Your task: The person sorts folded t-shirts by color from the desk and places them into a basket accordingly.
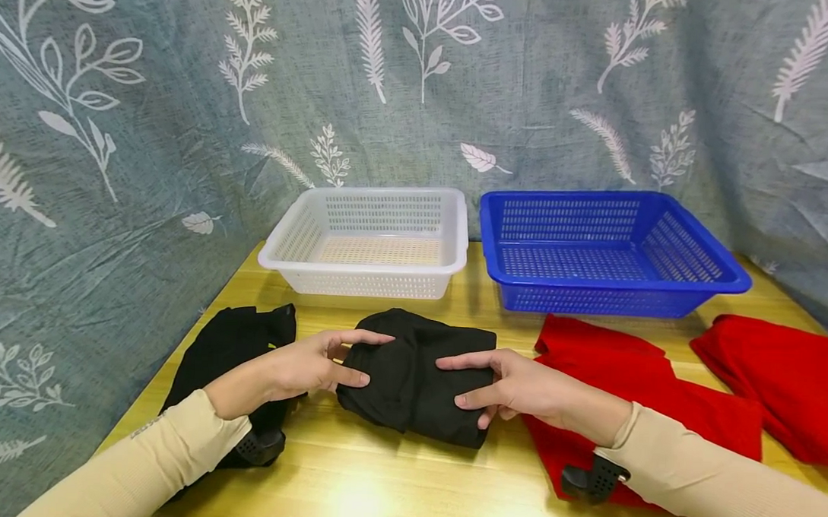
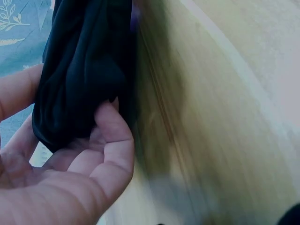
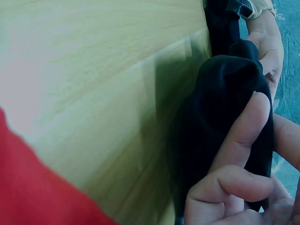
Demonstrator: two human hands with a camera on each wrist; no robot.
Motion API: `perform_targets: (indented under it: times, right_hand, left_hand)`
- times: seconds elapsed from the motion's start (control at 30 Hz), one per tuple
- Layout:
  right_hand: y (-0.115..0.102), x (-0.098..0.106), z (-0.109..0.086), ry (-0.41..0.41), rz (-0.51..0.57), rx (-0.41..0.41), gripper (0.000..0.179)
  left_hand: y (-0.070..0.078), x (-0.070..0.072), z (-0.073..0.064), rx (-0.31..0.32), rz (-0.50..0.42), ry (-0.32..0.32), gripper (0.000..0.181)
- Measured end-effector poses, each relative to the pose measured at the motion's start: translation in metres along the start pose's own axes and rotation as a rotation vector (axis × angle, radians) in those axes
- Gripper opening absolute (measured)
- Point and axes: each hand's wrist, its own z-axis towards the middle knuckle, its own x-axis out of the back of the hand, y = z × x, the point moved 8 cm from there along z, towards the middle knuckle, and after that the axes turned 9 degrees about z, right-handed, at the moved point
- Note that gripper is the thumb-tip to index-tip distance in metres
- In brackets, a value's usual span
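A folded black cloth (image 1: 419, 384), rumpled on top, is between my hands near the middle of the wooden table. At its left edge my left hand (image 1: 314, 363) grips it, thumb and index finger over the top. The left wrist view shows other fingers curled under the fabric (image 2: 84, 70). My right hand (image 1: 519, 388) holds the right edge in a similar way, with some fingers underneath. A shadow beside the bundle in both wrist views suggests it is slightly off the table, but how high I cannot tell.
Behind stand a white basket (image 1: 362, 268) and a blue basket (image 1: 605, 283), side by side. Another black cloth (image 1: 229, 351) lies under my left forearm. A red cloth (image 1: 656, 389) lies beneath my right forearm, with a second red cloth (image 1: 786, 378) at far right.
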Motion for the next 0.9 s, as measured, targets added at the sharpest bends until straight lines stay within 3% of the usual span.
perform_targets:
  times: [0.33,0.57,0.9]
  right_hand:
    - [-0.014,0.001,-0.004,-0.007,-0.029,0.037,0.065]
    - [-0.025,0.003,-0.006,0.0,-0.058,0.063,0.065]
    - [-0.045,0.005,-0.01,-0.001,-0.101,0.122,0.065]
  left_hand:
    - [0.009,0.005,-0.009,-0.021,0.068,0.052,0.065]
    - [0.017,0.01,-0.016,-0.061,0.018,0.063,0.068]
    - [0.028,0.019,-0.024,-0.105,0.033,0.114,0.07]
